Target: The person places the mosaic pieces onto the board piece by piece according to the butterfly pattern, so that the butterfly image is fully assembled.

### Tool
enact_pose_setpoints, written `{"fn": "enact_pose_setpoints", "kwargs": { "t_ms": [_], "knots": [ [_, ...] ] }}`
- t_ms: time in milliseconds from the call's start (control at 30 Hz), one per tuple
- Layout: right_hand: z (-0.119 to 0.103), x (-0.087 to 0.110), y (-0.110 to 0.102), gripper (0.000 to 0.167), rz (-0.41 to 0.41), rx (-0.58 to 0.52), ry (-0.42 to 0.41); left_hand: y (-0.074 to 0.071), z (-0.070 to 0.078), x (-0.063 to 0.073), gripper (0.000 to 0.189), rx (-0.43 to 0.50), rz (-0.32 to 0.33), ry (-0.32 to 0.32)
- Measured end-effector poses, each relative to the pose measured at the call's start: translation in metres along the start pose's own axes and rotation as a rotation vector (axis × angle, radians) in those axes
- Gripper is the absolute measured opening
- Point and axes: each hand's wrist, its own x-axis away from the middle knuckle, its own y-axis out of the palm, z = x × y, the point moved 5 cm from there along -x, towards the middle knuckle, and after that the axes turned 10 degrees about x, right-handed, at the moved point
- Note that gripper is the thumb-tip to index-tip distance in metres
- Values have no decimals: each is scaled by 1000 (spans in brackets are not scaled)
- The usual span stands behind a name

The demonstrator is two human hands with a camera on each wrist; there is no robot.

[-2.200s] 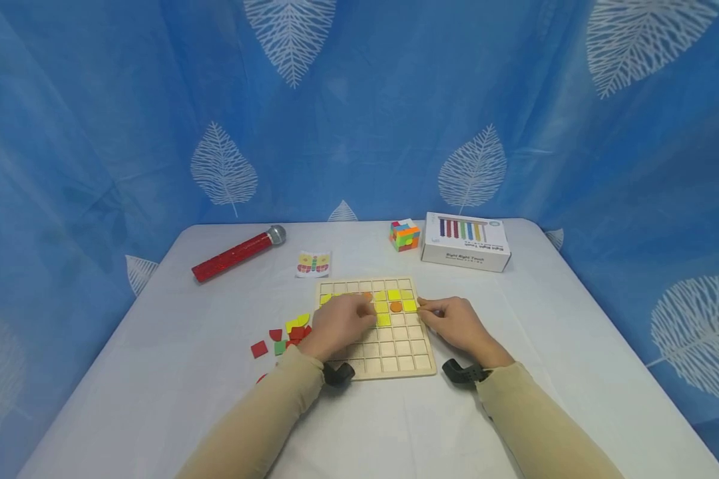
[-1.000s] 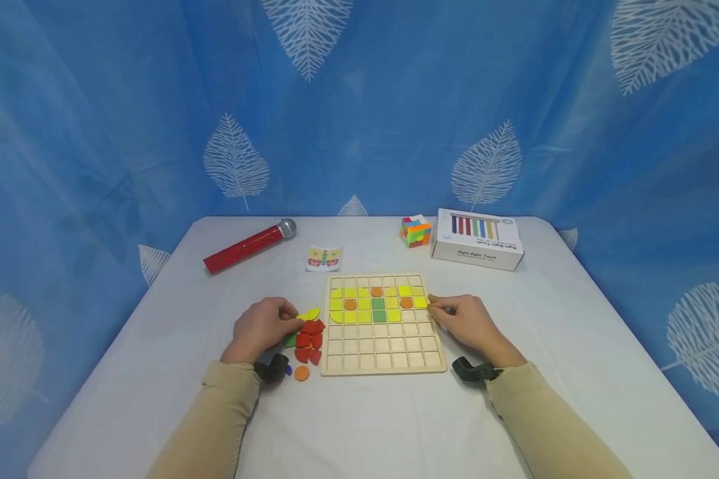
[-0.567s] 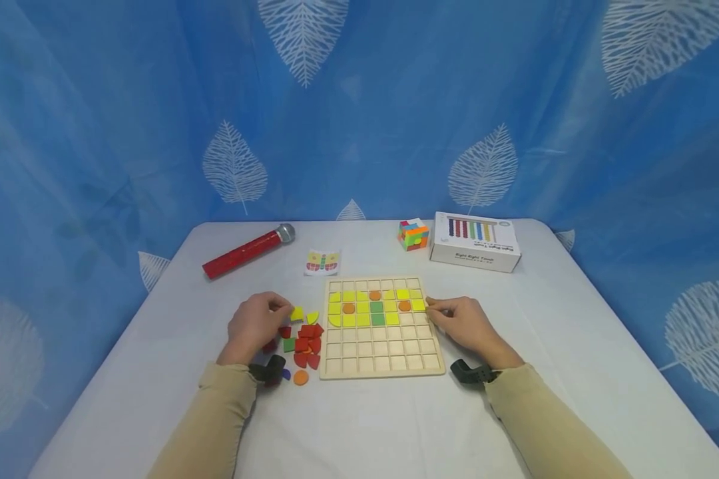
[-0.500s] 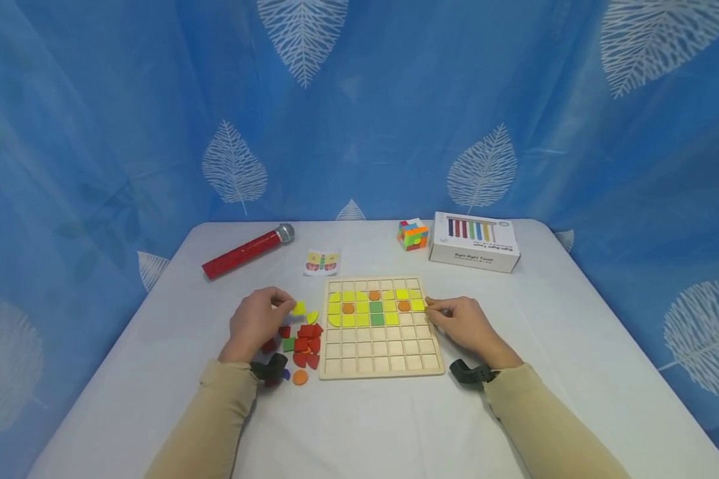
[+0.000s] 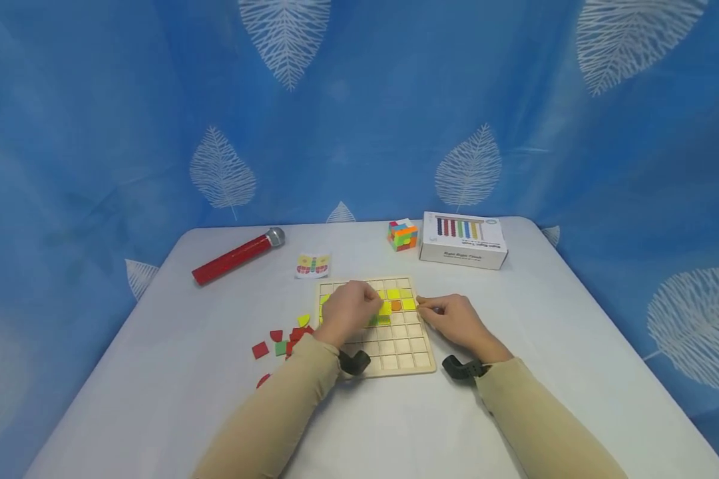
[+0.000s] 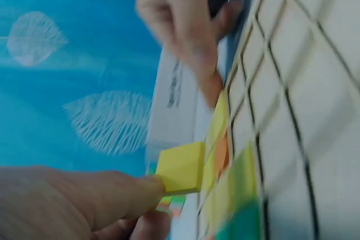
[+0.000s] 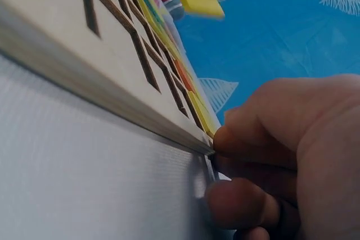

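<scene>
My left hand (image 5: 349,309) is over the wooden grid board (image 5: 401,347), pinching a yellow square tile (image 6: 183,167) between thumb and fingers just above the cells. My right hand (image 5: 458,322) grips the board's right edge; in the right wrist view its fingertips meet the board's corner. Yellow tiles (image 5: 393,293), an orange disc (image 5: 396,306) and green tiles lie in the board's upper cells. My left hand hides the upper left of the board in the head view.
Left of the board lie loose red tiles (image 5: 260,350), a green tile (image 5: 281,348) and a yellow quarter-round (image 5: 303,320). Behind are a butterfly pattern card (image 5: 313,265), a red microphone (image 5: 234,259), a puzzle cube (image 5: 403,235) and a white box (image 5: 463,241).
My left hand picked up a yellow tile from the loose pile and carried it right, over the board. My right hand stays at the board's right edge.
</scene>
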Motion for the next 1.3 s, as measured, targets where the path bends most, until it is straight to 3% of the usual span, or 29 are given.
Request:
{"fn": "enact_pose_setpoints", "kwargs": {
  "t_ms": [133,267,400,600,733,800,900,1033,1100,1200,1300],
  "knots": [
    [-6,-3,7,26,-25,-15,-21,19,3,-5,20,-43,-31,-47],
    [-8,-4,11,27,-35,-14,-14,27,0,-4,29,-89,-49,-80],
    [-9,-3,10,26,-29,-21,-17,28,0,-3,30,-89,-47,-66],
    [-9,-4,8,27,-30,-30,-18,31,0,-4,10,-131,-53,-51],
    [-5,-3,6,26,-22,-20,-7,32,3,-5,9,-155,-58,11],
    [-3,-2,6,25,-21,-15,6,24,2,-3,9,-124,-55,33],
    [-2,-1,6,26,-29,-11,17,-5,-8,2,9,-70,-6,31],
    [-2,-2,6,28,-33,-6,17,-52,-45,12,14,-76,94,-67],
    [-1,-1,5,29,-30,-3,30,-68,-66,17,18,-86,108,-128],
    [0,-1,3,29,-30,2,44,-80,-92,23,26,-77,88,-195],
    [-2,-1,1,29,-35,-4,47,-82,-108,27,32,-72,58,-224]
  ]
}}
